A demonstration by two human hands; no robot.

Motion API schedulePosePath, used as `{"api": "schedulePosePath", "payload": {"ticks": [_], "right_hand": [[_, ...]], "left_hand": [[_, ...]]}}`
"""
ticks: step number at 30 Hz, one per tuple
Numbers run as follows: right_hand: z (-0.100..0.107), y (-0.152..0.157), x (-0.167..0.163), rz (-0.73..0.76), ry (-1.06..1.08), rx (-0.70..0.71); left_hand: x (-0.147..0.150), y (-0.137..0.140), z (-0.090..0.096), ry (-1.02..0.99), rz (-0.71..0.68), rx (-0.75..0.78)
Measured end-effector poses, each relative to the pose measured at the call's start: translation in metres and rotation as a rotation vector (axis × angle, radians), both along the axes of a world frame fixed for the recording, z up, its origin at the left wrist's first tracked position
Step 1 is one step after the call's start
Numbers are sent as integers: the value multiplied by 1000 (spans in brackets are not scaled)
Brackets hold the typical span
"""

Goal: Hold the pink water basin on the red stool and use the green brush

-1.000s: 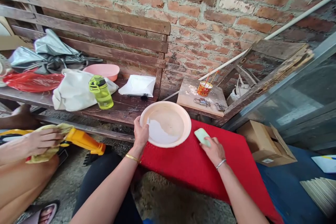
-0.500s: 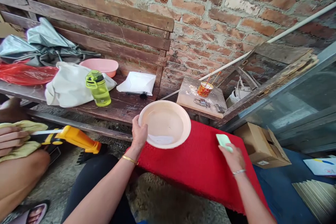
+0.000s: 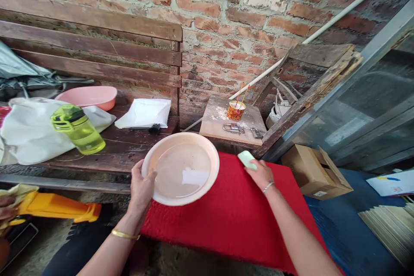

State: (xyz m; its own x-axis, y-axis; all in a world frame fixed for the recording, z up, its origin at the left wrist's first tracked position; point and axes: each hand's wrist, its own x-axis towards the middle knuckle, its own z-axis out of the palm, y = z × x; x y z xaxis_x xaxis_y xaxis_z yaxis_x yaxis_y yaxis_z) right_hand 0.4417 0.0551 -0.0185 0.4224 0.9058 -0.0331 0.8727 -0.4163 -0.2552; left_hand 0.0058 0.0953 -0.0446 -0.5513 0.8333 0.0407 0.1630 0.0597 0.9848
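A cream plastic basin [image 3: 213, 159] with water in it is at the left end of the red cloth [image 3: 239, 224]. My left hand [image 3: 142, 185] is closed on its left rim, thumb over the edge. Whether the basin rests fully on the cloth, I cannot tell. Further right, my right hand [image 3: 260, 174] is closed on a pale green flat block [image 3: 246, 159] with rounded corners, near the cloth's far edge. Its kind does not show clearly. White light reflects on the water.
On the wooden bench [image 3: 129, 151] are a green bottle [image 3: 80, 131], a pink basin [image 3: 103, 97], and a white packet [image 3: 145, 112]. Padlocks [image 3: 233, 128] and a red tin [image 3: 235, 111] stand on a small board. At right is a cardboard box [image 3: 313, 172]. Another person holds a yellow toy [image 3: 61, 207].
My view has shifted right and closer, so the scene sits further left. My right hand with the green block has moved toward the cloth's far edge and the basin. My left hand still grips the basin.
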Motion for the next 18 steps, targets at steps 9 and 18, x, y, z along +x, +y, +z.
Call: {"api": "schedulePosePath", "payload": {"ticks": [9,18], "right_hand": [[33,-93,134,-534,-55,-146],[1,-32,-47,-50,70,55]], "left_hand": [[7,-3,15,-89,-15,-61],[11,1,11,-122,-40,-58]]}}
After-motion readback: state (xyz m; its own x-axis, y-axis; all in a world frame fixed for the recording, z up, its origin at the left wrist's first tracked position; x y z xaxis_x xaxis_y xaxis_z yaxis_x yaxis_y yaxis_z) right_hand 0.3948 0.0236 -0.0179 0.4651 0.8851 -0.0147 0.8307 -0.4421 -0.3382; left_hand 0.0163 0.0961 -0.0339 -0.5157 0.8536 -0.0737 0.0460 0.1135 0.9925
